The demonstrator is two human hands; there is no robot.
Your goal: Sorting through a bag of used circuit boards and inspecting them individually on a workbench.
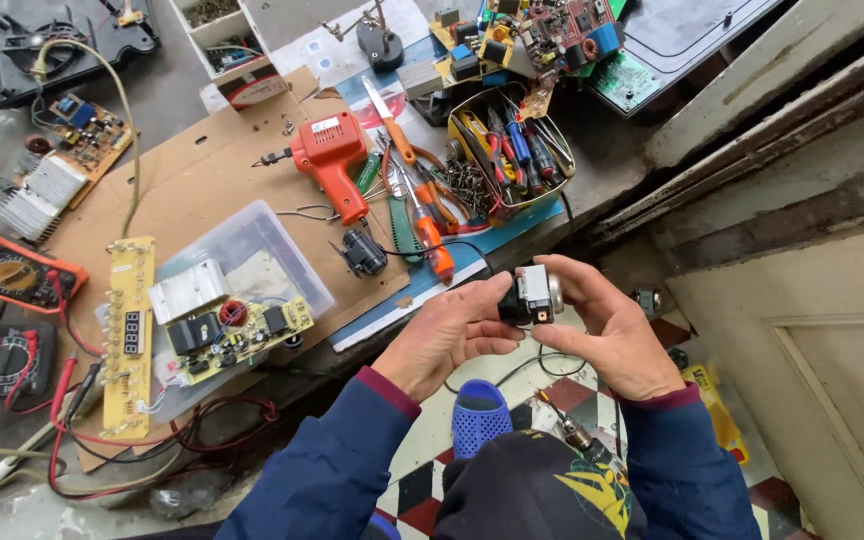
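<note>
Both hands up, left hand [444, 335] and right hand [607, 330] pinching a small part [530, 295] — fingers tight on it, orange drill [332, 158] on the bench.

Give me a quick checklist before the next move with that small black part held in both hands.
1. Both hands on the part: left hand and right hand hold the small black component between them: ok.
2. Component held off the bench, over the floor: ok.
3. Terminals on the component readable: cannot tell.
4. Orange screwdrivers lie close on the bench edge: ok.
5. Orange soldering gun lies apart from the hands: ok.
6. Black cable free of snags: cannot tell.
</note>
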